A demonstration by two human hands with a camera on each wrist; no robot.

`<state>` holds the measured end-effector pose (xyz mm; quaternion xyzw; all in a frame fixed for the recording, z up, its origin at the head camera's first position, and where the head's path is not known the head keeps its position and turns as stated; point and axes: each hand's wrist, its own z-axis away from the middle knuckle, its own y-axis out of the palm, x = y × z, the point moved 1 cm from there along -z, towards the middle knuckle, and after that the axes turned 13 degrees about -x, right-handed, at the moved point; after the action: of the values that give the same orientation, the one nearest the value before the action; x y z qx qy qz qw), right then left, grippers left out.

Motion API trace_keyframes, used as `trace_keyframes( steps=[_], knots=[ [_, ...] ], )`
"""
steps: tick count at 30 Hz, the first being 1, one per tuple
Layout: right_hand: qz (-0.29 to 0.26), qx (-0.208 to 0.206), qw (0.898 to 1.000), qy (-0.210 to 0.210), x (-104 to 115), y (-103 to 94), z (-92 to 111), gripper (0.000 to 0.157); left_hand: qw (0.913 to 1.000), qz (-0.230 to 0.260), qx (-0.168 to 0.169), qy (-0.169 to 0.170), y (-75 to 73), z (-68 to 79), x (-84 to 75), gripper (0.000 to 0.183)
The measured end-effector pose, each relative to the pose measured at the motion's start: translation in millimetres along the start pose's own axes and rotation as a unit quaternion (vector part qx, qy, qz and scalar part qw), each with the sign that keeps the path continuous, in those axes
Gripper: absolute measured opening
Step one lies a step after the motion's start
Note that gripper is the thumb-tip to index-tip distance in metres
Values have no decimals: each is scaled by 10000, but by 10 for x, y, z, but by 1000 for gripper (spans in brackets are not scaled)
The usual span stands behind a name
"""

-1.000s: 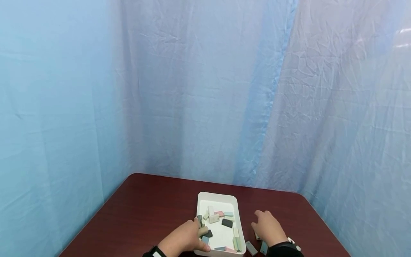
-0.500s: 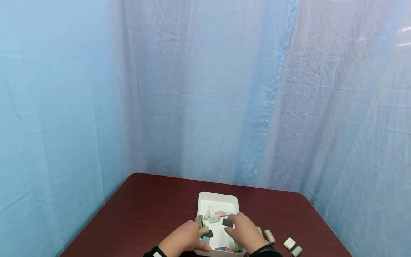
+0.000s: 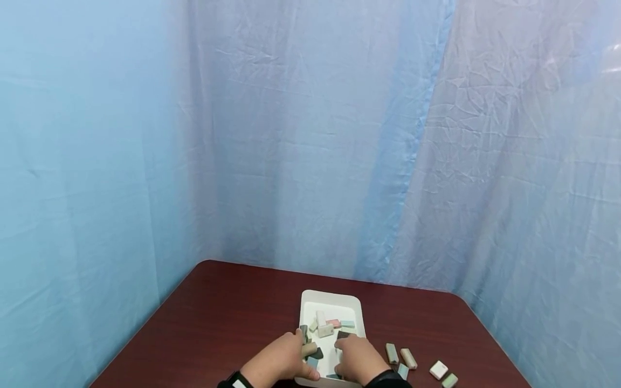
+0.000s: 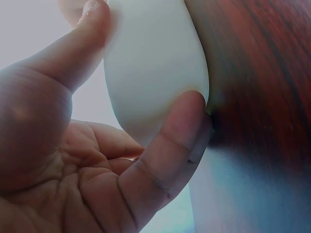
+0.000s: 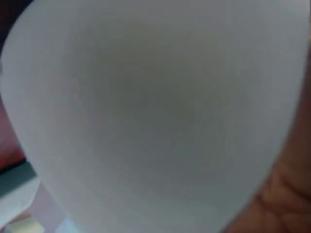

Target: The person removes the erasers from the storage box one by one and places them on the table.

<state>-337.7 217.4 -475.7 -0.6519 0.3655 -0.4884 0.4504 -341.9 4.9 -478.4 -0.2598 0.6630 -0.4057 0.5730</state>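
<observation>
A white tray (image 3: 332, 294) with several small pastel and dark blocks in it stands near the table's front edge. My left hand (image 3: 276, 360) holds its near left side, the thumb by the front rim. Up close in the left wrist view, the curled fingers (image 4: 182, 121) lie against the tray's pale corner (image 4: 150, 63). Reaching over the right side of the tray is my right hand (image 3: 361, 360), fingers pointing down beside a dark block (image 3: 343, 334). Its fingertips are hidden, so I cannot tell whether it pinches anything. The tray wall (image 5: 155, 107) fills most of the right wrist view.
Right of the tray, several blocks lie on the dark red table (image 3: 242, 302): a grey-green one (image 3: 392, 353), a beige one (image 3: 408, 358), a light blue one (image 3: 403, 371), a white one (image 3: 439, 369) and a green one (image 3: 449, 381). Blue curtains (image 3: 310, 161) hang around the table.
My right hand has gone left from the loose blocks on the table to over the tray, then slightly nearer the front edge. The left hand has kept its place on the tray.
</observation>
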Motion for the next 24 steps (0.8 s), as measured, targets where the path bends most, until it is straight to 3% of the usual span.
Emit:
trace_keyframes(
  steps=[9,16,24],
  knots=[
    [-377,316,9988,-61,36,-7,101,5,10000,5,16,54,-32,35,-39,110],
    [-541,672,9960,-218,53,-41,138,15,9999,97,17,72,7,49,-35,108],
    [-764,468,9932,-744,50,-163,188,13,9999,-86,-19,112,-15,13,-22,109]
  ],
)
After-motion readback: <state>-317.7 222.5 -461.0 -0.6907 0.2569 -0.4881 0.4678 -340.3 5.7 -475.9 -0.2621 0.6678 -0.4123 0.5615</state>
